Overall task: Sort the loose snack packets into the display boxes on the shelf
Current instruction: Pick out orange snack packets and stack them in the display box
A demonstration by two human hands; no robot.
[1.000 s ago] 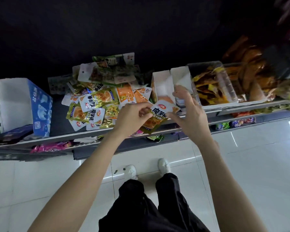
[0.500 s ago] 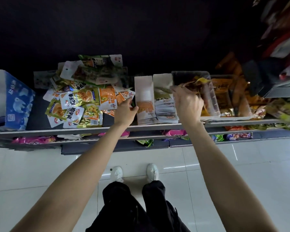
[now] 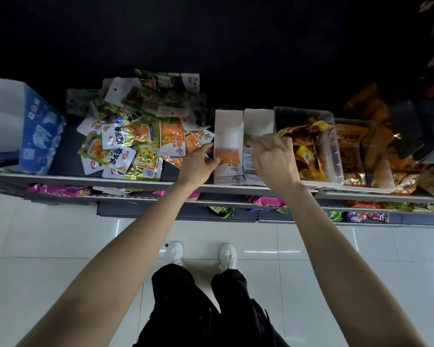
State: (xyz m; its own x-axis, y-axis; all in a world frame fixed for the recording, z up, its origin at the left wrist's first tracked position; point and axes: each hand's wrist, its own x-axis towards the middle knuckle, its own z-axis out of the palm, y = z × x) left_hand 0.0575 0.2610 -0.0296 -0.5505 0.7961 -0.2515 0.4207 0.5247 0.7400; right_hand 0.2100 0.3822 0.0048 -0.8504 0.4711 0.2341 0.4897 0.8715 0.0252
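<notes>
We see the loose snack packets (image 3: 125, 144) heaped on the shelf (image 3: 135, 184), to the left of two white display boxes standing side by side. The left box (image 3: 228, 126) holds a row of orange-and-white packets (image 3: 229, 162); the right box (image 3: 258, 121) holds white-edged packets, mostly hidden behind our right hand (image 3: 273, 159). Our left hand (image 3: 198, 165) rests at the left box's near corner, thumb and fingers touching the front orange packet. Our right hand hovers over the right box, fingers curled and pinching the edge of a thin packet, too small to make out. A clear plastic bin (image 3: 336, 156) of brown and yellow packets sits just right of the boxes; a blue carton (image 3: 42, 136) stands far left.
</notes>
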